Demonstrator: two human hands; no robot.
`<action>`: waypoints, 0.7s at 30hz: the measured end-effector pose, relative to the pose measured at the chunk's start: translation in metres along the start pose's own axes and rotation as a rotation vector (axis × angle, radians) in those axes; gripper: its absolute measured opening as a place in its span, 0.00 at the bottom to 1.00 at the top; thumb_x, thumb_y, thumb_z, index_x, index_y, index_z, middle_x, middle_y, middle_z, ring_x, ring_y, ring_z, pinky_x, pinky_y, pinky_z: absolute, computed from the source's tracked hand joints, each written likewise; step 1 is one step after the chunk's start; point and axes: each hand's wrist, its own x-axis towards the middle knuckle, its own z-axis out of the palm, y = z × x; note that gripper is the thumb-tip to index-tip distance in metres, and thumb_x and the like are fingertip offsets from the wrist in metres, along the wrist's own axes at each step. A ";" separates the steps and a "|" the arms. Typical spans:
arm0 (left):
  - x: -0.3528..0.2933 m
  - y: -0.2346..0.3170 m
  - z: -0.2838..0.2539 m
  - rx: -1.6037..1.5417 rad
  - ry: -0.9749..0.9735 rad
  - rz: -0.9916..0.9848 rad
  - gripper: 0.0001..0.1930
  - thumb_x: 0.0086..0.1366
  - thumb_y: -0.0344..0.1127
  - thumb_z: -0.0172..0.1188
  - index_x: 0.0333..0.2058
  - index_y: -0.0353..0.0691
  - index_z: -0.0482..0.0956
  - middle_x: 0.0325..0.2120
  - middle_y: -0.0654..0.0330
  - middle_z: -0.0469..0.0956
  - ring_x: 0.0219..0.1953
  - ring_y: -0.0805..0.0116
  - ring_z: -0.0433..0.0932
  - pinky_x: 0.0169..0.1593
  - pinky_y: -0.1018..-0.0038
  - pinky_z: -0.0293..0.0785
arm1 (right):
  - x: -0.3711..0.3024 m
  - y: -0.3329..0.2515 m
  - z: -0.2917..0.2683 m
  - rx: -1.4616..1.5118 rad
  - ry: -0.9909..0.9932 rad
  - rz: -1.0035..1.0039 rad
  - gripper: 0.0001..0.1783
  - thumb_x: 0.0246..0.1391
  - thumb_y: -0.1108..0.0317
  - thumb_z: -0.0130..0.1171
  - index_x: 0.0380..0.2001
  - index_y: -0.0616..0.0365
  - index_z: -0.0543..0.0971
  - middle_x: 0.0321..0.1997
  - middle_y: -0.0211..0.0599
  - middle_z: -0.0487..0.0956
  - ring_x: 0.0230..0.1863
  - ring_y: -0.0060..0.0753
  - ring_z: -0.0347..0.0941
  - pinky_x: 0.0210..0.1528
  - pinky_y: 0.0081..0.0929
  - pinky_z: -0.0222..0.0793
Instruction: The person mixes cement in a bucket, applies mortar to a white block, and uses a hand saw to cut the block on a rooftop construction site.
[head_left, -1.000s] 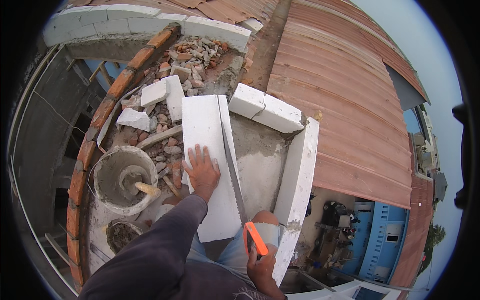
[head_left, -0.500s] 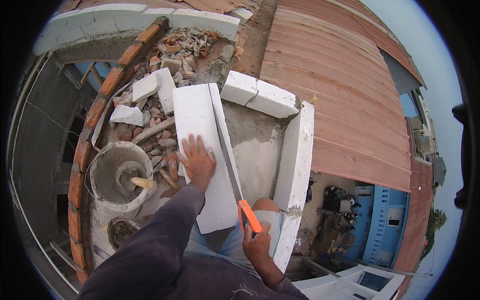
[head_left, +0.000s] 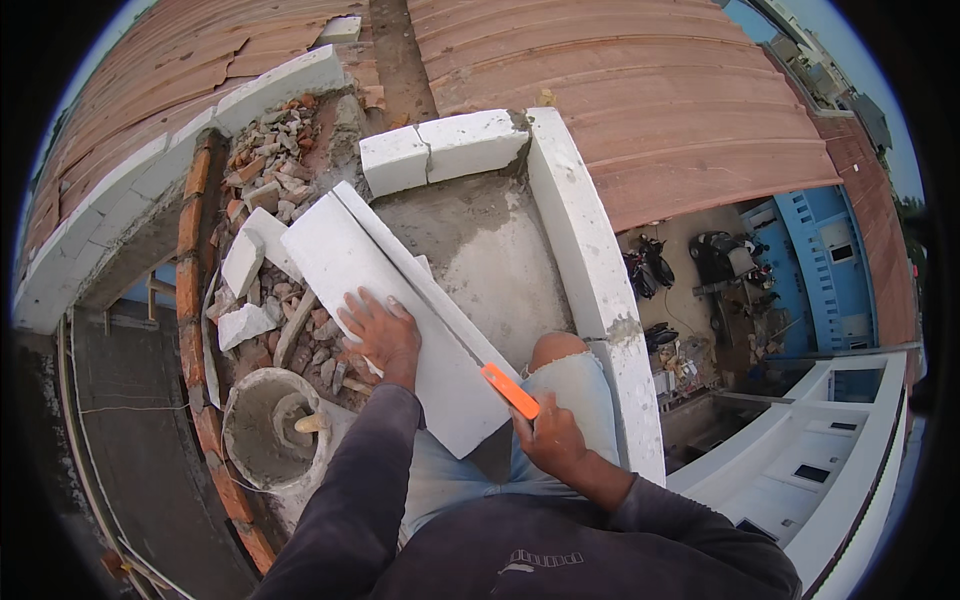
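A long white lightweight concrete block lies slantwise across my lap, with a straight cut running lengthwise near its right edge. My left hand rests flat on its top, fingers spread, just left of the cut. The orange handle of a hand saw is gripped in my right hand at the block's near right end. The saw's blade lies along the cut and is mostly hidden.
Left of the block are rubble, broken white block pieces and a mortar bucket with a tool handle in it. A low white block wall stands at right, before a drop to a yard. Red roofing sheets lie beyond.
My view has turned, so the block now slants more. The orange handle lines up more closely with the cut, and less blade shows. My left hand stays flat on the block.
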 end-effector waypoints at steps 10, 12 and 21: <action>-0.004 -0.001 0.000 0.001 -0.027 -0.004 0.36 0.77 0.57 0.46 0.78 0.50 0.55 0.79 0.58 0.47 0.81 0.52 0.42 0.73 0.34 0.50 | -0.102 0.020 -0.025 -0.036 -0.136 0.245 0.23 0.62 0.56 0.68 0.46 0.66 0.76 0.31 0.45 0.81 0.30 0.55 0.85 0.34 0.46 0.83; 0.001 -0.001 0.006 0.020 -0.013 -0.009 0.36 0.77 0.57 0.45 0.77 0.50 0.55 0.79 0.57 0.47 0.81 0.52 0.42 0.73 0.34 0.50 | -0.103 0.019 -0.036 0.071 -0.005 0.130 0.23 0.63 0.56 0.68 0.46 0.66 0.76 0.32 0.46 0.81 0.29 0.55 0.84 0.32 0.47 0.82; -0.007 0.014 -0.017 0.044 -0.014 -0.053 0.34 0.78 0.57 0.44 0.76 0.49 0.58 0.79 0.57 0.48 0.81 0.50 0.44 0.71 0.32 0.53 | 0.061 0.007 0.028 0.073 -0.022 -0.097 0.23 0.69 0.59 0.57 0.53 0.69 0.68 0.32 0.53 0.81 0.30 0.57 0.84 0.32 0.49 0.82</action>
